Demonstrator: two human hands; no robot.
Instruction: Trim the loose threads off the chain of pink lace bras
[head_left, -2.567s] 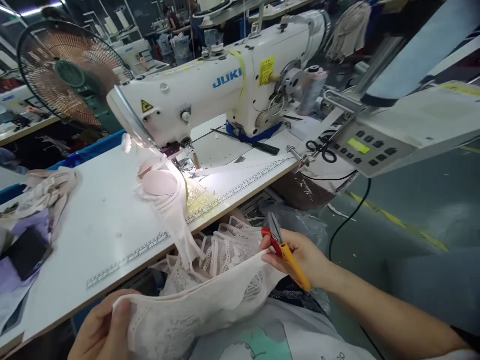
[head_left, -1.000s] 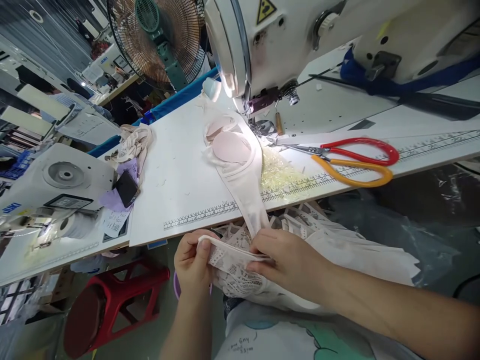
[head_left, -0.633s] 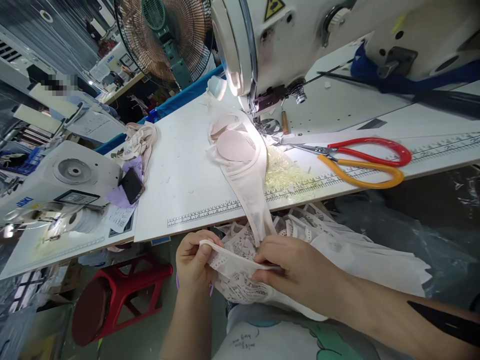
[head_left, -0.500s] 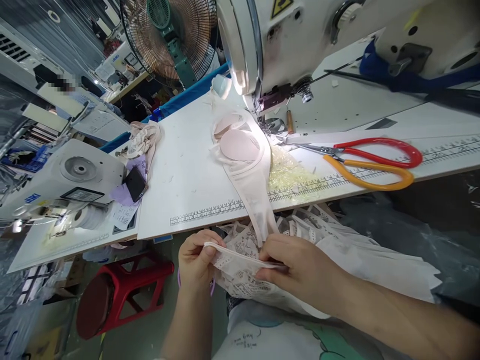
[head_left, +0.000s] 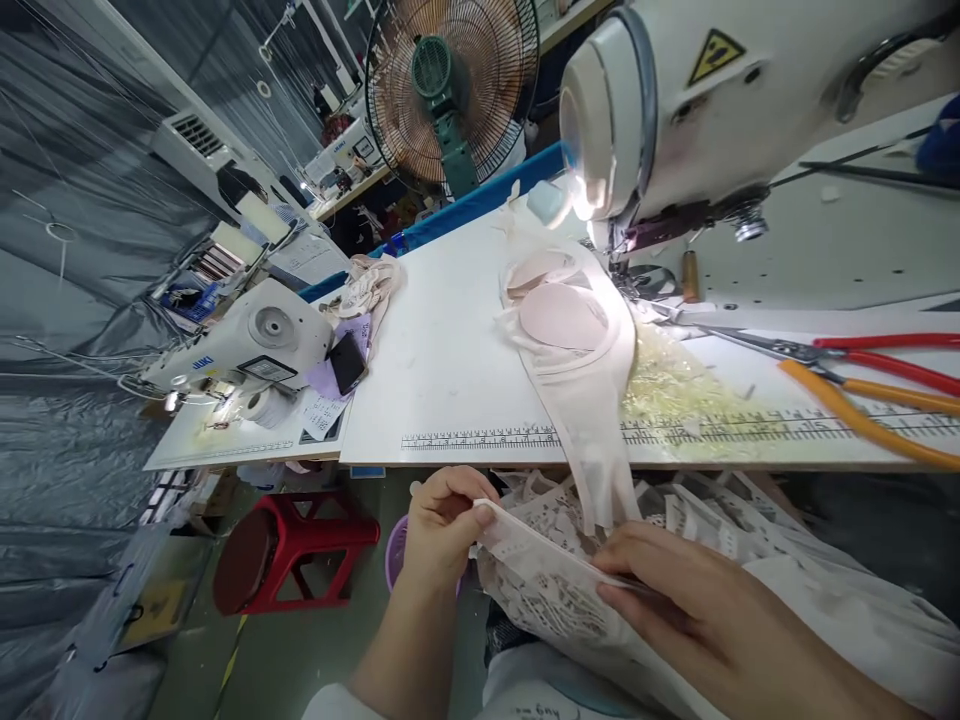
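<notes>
A pale lace fabric piece (head_left: 551, 590) lies across my lap, its banded edge drawn straight between both hands. My left hand (head_left: 448, 520) pinches one end of that edge between thumb and fingers. Farther right, my right hand (head_left: 667, 590) grips the same edge, fingers closed over it. Just beyond, a pale pink bra (head_left: 566, 320) with moulded cups rests on the white table beside the needle of the sewing machine (head_left: 611, 130); its tapered wing hangs over the table edge towards my right hand.
Scissors with red and orange handles (head_left: 862, 370) lie on the table (head_left: 450, 350) at right, near yellowish thread scraps (head_left: 675, 385). Left are a second sewing machine (head_left: 255, 335), a phone (head_left: 347, 362) and a red stool (head_left: 300, 550). A fan (head_left: 454, 90) stands behind.
The view has swung left, so everything sits farther right in the picture. Both hands still hold the lace edge, which now slants more steeply down to the right.
</notes>
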